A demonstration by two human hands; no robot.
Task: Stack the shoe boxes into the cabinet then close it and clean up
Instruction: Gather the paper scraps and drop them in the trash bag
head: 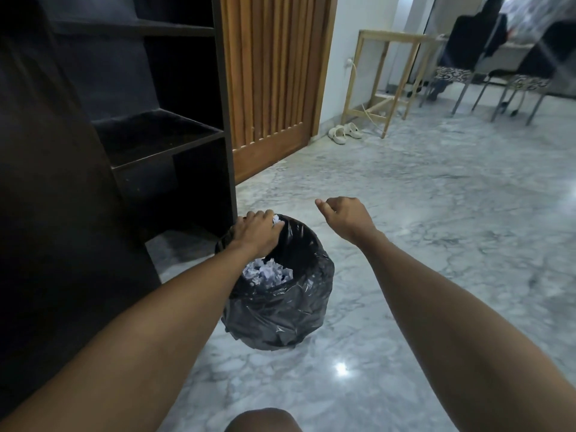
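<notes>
A small bin lined with a black plastic bag stands on the marble floor beside the dark cabinet. Crumpled white paper lies inside it. My left hand hovers over the bin's far rim, closed on a wad of crumpled paper. To the right of the bin and above the floor, my right hand hangs loosely curled with nothing in it. The cabinet stands open, and the shelves I can see are dark and bare. No shoe boxes are in view.
A slatted wooden panel stands right of the cabinet. White clogs lie by a light wooden table. Chairs and a seated person are at the far right. My knee shows at the bottom edge.
</notes>
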